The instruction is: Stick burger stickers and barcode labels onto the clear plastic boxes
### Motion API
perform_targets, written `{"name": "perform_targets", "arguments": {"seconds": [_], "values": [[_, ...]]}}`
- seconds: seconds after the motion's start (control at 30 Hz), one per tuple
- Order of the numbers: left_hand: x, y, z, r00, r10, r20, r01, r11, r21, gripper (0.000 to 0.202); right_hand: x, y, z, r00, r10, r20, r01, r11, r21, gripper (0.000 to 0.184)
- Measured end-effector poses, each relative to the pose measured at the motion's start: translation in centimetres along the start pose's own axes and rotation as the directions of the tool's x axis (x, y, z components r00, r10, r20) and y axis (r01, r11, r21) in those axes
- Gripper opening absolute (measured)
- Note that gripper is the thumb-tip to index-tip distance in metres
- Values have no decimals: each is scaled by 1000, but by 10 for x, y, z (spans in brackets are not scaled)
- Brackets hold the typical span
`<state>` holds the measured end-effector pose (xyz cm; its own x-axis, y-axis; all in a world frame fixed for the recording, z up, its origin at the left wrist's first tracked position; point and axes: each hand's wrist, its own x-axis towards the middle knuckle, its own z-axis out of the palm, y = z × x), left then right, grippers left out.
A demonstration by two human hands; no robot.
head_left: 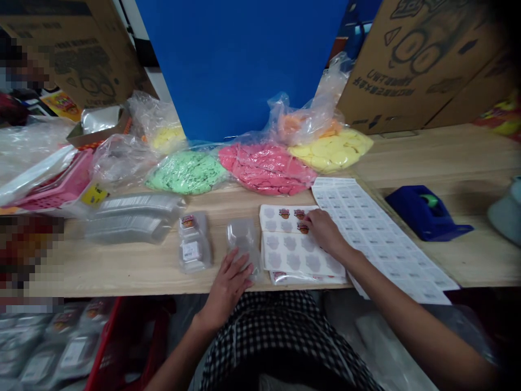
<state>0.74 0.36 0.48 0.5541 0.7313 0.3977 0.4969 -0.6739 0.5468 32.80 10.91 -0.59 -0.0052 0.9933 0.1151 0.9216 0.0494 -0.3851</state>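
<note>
My left hand lies with its fingers spread on the lower part of a clear plastic clamshell box. My right hand is over a sheet of round stickers, its thumb and fingertips pinched at the edge of a colourful sticker. Most of the sheet's spots are bare; a few printed stickers show in its upper rows. Left of my left hand stands a stack of clamshells, the top one bearing a colourful sticker and a white barcode label.
Sheets of white labels and a blue tape dispenser lie to the right. Bags of green, pink and yellow pieces line the back. Nested clear boxes and a pink basket stand left; a red crate holds boxes below.
</note>
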Motion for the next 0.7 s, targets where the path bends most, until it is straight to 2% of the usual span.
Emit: {"name": "perform_targets", "arguments": {"seconds": [0.07,0.13,0.2,0.27,0.33,0.43,0.57,0.7], "values": [[0,0,0,1000,-16,1,16,1000,-9,41,-12,-3,-9,997,-45,-58,48,997,57,20],[0,0,0,999,-36,-2,35,999,-36,40,-22,-9,-22,987,-30,-161,50,991,127,22],[0,0,0,999,-44,-5,44,998,-54,40,-26,-20,-38,961,62,-271,5,971,238,22],[0,0,0,999,-40,4,40,998,-41,41,-24,-37,-52,937,192,-292,-57,909,414,21],[0,1,0,999,-35,22,35,999,-8,41,-14,-59,-58,953,236,-187,-87,811,578,22],[-1,2,-1,998,-45,38,44,999,19,40,4,-96,-49,993,109,37,-104,715,691,23],[-2,1,1,998,-54,35,54,999,-3,41,24,-137,-21,968,-38,248,-163,655,738,17],[-4,-2,4,998,-57,27,58,998,-9,40,35,-154,-1,940,-84,330,-202,642,740,12]]}}
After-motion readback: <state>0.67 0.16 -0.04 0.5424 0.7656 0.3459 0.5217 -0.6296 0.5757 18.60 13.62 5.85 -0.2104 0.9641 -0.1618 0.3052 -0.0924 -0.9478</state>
